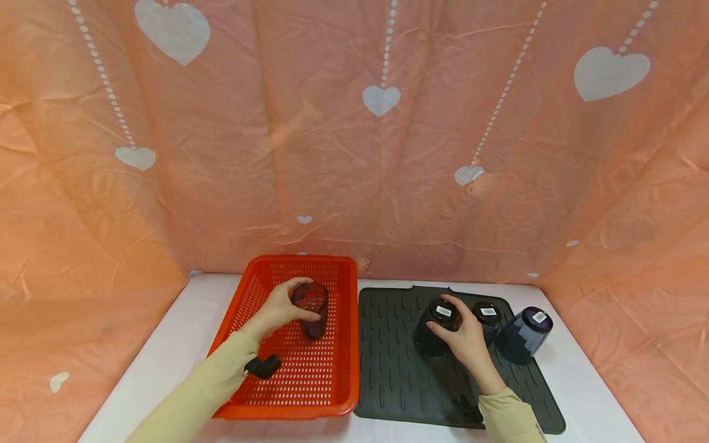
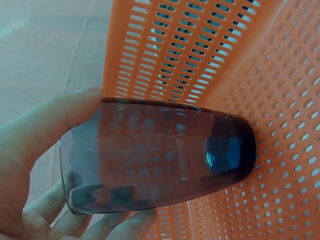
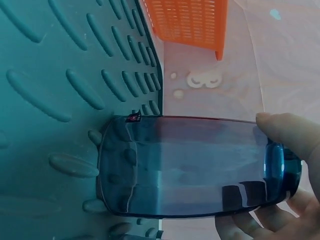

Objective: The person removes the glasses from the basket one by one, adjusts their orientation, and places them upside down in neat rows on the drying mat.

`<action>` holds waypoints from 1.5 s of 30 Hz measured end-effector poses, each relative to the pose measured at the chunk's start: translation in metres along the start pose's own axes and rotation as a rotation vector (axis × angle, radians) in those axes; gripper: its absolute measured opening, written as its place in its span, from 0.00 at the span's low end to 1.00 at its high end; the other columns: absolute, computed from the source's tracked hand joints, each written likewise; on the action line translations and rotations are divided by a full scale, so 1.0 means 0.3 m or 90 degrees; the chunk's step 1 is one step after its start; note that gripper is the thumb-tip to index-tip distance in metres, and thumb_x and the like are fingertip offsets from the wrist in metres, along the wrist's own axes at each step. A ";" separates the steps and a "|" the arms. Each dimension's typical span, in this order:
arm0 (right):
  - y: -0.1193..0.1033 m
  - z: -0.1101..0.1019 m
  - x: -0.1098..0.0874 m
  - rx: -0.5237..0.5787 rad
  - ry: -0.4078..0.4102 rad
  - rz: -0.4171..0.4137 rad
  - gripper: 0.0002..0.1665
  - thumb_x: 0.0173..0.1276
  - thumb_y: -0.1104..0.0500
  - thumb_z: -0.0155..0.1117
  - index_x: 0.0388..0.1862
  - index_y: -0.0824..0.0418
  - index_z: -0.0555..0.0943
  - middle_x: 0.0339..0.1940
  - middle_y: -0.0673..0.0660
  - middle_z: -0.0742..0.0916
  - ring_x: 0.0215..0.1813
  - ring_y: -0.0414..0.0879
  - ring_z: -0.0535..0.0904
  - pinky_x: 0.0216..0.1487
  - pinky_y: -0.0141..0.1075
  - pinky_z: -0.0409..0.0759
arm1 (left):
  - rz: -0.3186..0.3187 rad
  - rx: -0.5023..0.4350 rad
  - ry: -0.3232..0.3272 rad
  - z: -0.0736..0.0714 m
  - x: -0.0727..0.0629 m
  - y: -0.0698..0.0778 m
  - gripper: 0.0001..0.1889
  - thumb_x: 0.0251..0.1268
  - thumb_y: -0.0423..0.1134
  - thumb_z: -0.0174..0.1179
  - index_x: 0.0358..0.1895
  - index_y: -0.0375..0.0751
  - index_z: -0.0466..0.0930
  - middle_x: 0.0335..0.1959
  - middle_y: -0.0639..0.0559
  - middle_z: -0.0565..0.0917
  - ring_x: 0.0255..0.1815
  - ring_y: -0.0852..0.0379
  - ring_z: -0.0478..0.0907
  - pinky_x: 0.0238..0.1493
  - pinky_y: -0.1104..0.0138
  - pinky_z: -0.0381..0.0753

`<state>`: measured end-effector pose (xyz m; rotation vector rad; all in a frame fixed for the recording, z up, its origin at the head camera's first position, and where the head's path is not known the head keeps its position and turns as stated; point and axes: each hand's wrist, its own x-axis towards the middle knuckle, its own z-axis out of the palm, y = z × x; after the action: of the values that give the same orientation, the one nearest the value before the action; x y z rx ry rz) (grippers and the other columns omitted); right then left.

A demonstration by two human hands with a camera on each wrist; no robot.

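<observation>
Inside the orange plastic basket, my left hand grips a dark tinted drinking glass near its open rim. The left wrist view has this glass between thumb and fingers, its thick base toward the perforated basket floor. Over the dark ribbed drying mat, my right hand holds a second tinted glass by its base, which faces up and carries a white label. In the right wrist view, that glass has its rim down at the mat's ridges.
Just right of my right hand are two more upside-down dark glasses, a nearer-in glass and an outer glass by the mat's right edge. Basket and mat lie side by side on a white table. A pink-orange curtain with hearts encloses the back and sides.
</observation>
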<state>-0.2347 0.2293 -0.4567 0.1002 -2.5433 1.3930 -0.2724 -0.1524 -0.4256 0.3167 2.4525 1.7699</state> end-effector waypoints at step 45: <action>0.002 0.003 -0.005 -0.018 0.015 -0.019 0.40 0.54 0.61 0.76 0.65 0.59 0.70 0.59 0.64 0.77 0.57 0.56 0.74 0.56 0.53 0.73 | -0.028 -0.042 0.062 -0.021 -0.098 0.040 0.39 0.41 0.38 0.78 0.62 0.40 0.72 0.56 0.42 0.77 0.51 0.45 0.76 0.43 0.61 0.79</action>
<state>-0.2336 0.2287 -0.4581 0.1167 -2.5313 1.3386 -0.2439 -0.1612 -0.4134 0.1723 2.4384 1.8863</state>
